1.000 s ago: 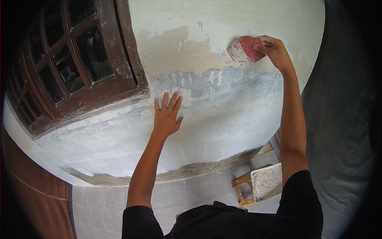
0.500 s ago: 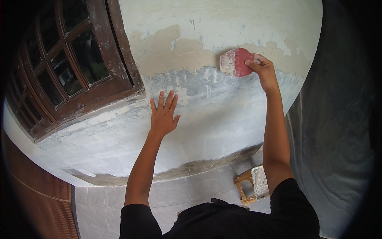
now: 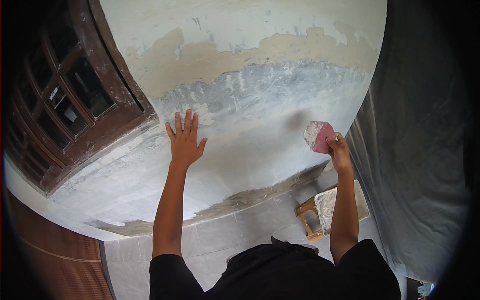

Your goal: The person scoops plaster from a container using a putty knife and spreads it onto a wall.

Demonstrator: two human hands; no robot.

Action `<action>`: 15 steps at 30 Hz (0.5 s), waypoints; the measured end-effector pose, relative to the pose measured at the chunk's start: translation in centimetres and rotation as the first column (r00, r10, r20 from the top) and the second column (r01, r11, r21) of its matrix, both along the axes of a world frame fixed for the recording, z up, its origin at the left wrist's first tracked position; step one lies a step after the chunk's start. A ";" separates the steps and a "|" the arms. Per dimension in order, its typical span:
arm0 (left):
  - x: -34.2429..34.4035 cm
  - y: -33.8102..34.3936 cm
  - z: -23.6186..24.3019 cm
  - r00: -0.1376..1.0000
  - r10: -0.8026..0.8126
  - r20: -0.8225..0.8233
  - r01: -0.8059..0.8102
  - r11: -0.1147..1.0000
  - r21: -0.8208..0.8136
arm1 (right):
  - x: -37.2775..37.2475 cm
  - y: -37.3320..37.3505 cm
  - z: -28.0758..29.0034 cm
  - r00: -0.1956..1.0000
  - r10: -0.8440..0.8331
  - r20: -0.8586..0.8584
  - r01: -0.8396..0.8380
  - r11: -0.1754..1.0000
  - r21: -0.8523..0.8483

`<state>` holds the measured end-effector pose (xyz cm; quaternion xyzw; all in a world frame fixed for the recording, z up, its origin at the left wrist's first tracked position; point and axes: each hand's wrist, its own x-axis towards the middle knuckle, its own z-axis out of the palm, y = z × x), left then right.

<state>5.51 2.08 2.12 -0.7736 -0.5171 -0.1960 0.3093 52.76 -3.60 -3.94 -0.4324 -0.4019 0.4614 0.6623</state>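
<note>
My left hand (image 3: 185,143) lies flat with spread fingers on the patchy grey-white wall (image 3: 250,150), a little right of the window's lower corner. In my right hand (image 3: 340,151) is a red putty scraper (image 3: 320,136), its blade edge smeared with white. The scraper is held out at the right and appears off the wall, with a dark shadow to its upper left. A band of bare beige plaster (image 3: 210,60) runs across the wall above both hands, with grey, streaked coating below it.
A brown wooden window (image 3: 75,95) with several panes is at the left. Below my right arm stands a small wooden stool (image 3: 309,220) bearing a white-smeared tray (image 3: 361,200). Plastic sheeting (image 3: 415,165) hangs at the right. Grey tiles (image 3: 255,220) cover the floor; a brown woven blind (image 3: 60,250) is lower left.
My right hand has brought the scraper down from the beige band and away from the wall. My left hand stays flat on the wall. The view has shifted somewhat to the right.
</note>
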 end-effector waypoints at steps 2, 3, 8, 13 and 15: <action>1.0 0.0 0.0 0.999 0.033 0.016 -0.032 0.999 -0.020 | 2.0 -2.8 -4.1 0.999 -0.047 -0.013 0.045 0.993 -0.110; 1.9 0.0 -0.2 1.000 0.005 0.005 -0.005 0.999 -0.041 | 3.2 -3.7 -6.1 0.997 -0.075 -0.022 0.072 0.989 -0.132; 7.8 -1.0 -3.3 0.961 -0.062 0.269 0.032 0.993 0.116 | 6.2 -8.4 -10.9 0.978 -0.188 -0.086 0.159 0.949 -0.273; 17.4 -5.1 -11.1 0.933 -0.094 0.346 0.159 0.974 -0.163 | 9.4 -11.9 -13.4 0.934 -0.349 -0.071 0.300 0.878 -0.372; 21.7 -6.9 -14.1 0.903 -0.160 0.398 0.294 0.906 -0.304 | 10.6 -13.2 -14.5 0.925 -0.379 -0.025 0.334 0.844 -0.421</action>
